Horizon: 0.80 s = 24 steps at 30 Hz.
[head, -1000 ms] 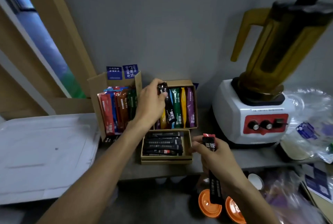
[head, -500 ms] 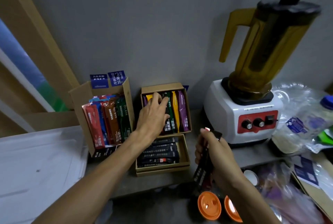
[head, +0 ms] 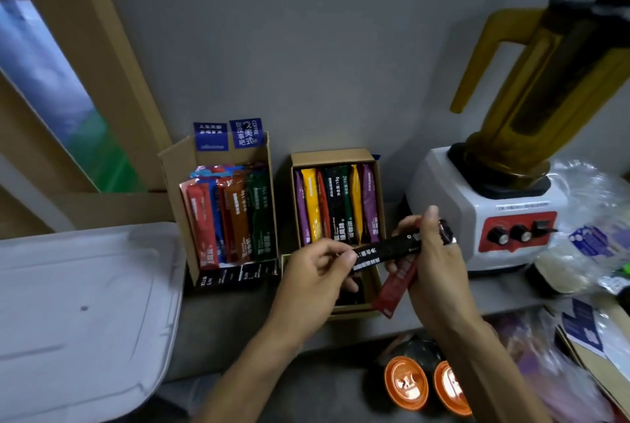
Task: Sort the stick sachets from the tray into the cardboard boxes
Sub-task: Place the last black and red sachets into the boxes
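Both hands meet over the low front cardboard box (head: 351,313). My left hand (head: 315,281) pinches the left end of a black stick sachet (head: 387,251) that lies nearly level. My right hand (head: 433,272) grips the black sachet's right end and also holds a red stick sachet (head: 395,288) that hangs down. Behind stands a cardboard box (head: 332,158) with purple, yellow, red, black and green sachets upright. To its left, a taller cardboard box (head: 177,167) holds red, blue, orange and green sachets. The front box's contents are mostly hidden by my hands.
A white tray lid (head: 81,313) lies on the left of the counter. A blender (head: 491,204) with a yellow jug stands at the right, with plastic bags (head: 586,235) beside it. Two orange lids (head: 426,387) sit below the counter edge. A grey wall backs the boxes.
My left hand left the rear box after placing a black sachet there and came forward to take the end of the black sachet. My right hand rose and turned that sachet level.
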Each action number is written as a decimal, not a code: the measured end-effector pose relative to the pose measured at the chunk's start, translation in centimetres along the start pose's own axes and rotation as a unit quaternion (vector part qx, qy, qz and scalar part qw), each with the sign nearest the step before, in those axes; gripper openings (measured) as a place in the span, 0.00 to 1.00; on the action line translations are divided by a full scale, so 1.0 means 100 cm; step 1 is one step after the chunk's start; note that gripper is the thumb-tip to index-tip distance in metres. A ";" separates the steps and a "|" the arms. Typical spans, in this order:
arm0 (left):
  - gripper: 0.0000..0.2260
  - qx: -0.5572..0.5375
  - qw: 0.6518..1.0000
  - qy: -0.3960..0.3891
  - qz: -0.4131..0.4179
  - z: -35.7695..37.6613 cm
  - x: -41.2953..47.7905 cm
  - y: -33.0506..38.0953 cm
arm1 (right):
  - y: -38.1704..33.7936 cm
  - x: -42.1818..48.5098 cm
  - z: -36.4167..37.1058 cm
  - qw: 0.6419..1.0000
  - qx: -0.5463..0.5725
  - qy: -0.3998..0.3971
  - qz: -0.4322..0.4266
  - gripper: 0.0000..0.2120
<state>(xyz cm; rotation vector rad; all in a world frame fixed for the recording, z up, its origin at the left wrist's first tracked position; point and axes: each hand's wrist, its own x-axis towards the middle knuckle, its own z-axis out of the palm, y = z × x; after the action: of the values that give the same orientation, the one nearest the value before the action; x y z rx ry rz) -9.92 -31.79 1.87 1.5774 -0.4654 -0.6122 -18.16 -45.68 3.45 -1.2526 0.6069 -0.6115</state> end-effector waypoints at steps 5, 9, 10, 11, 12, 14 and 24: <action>0.05 -0.065 0.994 0.085 0.007 -0.018 -0.003 -0.001 | -0.005 -0.007 -0.002 0.998 -0.015 -0.037 0.040 0.08; 0.08 -0.072 0.991 0.111 0.021 -0.028 0.000 -0.001 | -0.005 -0.006 -0.013 0.994 -0.069 -0.052 0.063 0.07; 0.08 -0.079 0.990 0.114 0.020 -0.028 -0.001 -0.001 | -0.004 -0.005 -0.015 0.993 -0.072 -0.052 0.072 0.08; 0.08 -0.085 0.989 0.119 0.020 -0.027 -0.001 -0.001 | -0.003 -0.005 -0.016 0.993 -0.070 -0.052 0.079 0.08; 0.07 -0.088 0.988 0.124 0.021 -0.025 -0.002 -0.001 | -0.002 -0.005 -0.017 0.993 -0.066 -0.055 0.085 0.08; 0.07 -0.087 0.987 0.135 0.023 -0.020 -0.002 -0.002 | -0.002 -0.006 -0.019 0.992 -0.050 -0.062 0.093 0.06; 0.09 -0.047 0.978 0.193 0.066 0.003 0.006 0.013 | -0.013 -0.003 -0.040 0.975 -0.144 -0.154 0.063 0.08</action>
<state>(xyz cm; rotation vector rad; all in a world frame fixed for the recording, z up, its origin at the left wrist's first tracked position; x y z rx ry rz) -9.52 -32.50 3.05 1.5159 -0.2421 -0.2121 -21.35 -48.39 3.97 -1.5320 0.5206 -0.2178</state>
